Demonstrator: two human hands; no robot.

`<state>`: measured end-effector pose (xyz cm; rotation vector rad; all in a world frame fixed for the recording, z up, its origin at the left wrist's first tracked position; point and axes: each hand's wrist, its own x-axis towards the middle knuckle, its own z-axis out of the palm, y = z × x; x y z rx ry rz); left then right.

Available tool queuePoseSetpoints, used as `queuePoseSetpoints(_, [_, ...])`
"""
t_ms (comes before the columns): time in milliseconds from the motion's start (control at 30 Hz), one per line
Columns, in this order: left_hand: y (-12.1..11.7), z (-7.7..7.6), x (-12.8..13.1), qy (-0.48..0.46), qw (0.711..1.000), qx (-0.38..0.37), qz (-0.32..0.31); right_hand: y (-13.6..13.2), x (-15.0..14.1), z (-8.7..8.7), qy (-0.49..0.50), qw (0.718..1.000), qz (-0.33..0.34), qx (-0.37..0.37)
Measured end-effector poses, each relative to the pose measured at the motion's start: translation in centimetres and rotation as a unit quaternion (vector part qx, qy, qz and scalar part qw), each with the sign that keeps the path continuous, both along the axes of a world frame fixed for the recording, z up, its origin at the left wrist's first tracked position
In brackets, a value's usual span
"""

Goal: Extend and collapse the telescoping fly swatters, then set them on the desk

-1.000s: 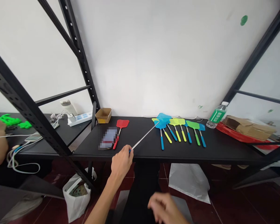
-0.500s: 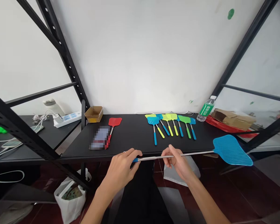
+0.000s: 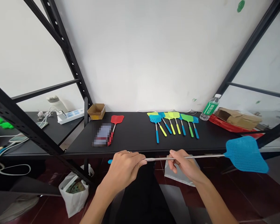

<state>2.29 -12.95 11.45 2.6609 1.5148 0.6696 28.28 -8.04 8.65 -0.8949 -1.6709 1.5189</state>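
A blue fly swatter (image 3: 246, 154) with a long thin metal rod is held level in front of the shelf's front edge, its perforated head out to the right. My left hand (image 3: 124, 166) is closed round the handle end, and a bit of blue grip pokes out to its left. Farther along the rod, my right hand (image 3: 183, 165) pinches it between thumb and fingers. Several short swatters in blue, yellow and green lie side by side on the shelf, among them a green swatter (image 3: 187, 118). A red swatter (image 3: 117, 119) lies apart on the left.
Beside the red swatter is a blurred-out phone-like object (image 3: 102, 134). A small cardboard box (image 3: 96, 111) stands behind it. At right are a water bottle (image 3: 210, 107) and an open carton (image 3: 238, 118). Black shelf posts rise on both sides; a white bag (image 3: 74, 196) sits below left.
The swatter has shifted to the right, head lower right. My left hand has closed more fully round the handle. My right hand has moved slightly right along with the rod.
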Motion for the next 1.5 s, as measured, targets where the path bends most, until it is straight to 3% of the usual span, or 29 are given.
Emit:
queuePoseSetpoints(333, [-0.5, 1.0, -1.1, -0.008, 1.000, -0.017, 0.016, 0.2, 0.5, -0.2, 0.010, 0.999, 0.022, 0.027])
queuePoseSetpoints(533, [-0.8, 1.1, -0.9, -0.020, 0.998, 0.026, 0.052, -0.4, -1.1, -0.3, 0.089, 0.995, -0.018, -0.048])
queuePoseSetpoints(767, [-0.6, 1.1, -0.9, -0.004, 0.997, 0.059, 0.054, -1.1, -2.5, -0.1, 0.079, 0.993, 0.036, -0.083])
queuePoseSetpoints(1000, [-0.6, 1.4, -1.3, -0.005, 0.999, 0.051, 0.015, -0.7, -1.2, 0.5, 0.040, 0.997, 0.038, -0.054])
queuePoseSetpoints(1333, [-0.7, 1.6, -1.8, -0.007, 1.000, 0.004, 0.008, -0.1, 0.3, 0.9, 0.006, 0.998, 0.061, 0.005])
queuePoseSetpoints(1500, [-0.6, 1.6, -1.8, -0.008, 1.000, 0.011, 0.018, 0.1, 0.6, 0.5, 0.024, 0.998, 0.049, -0.011])
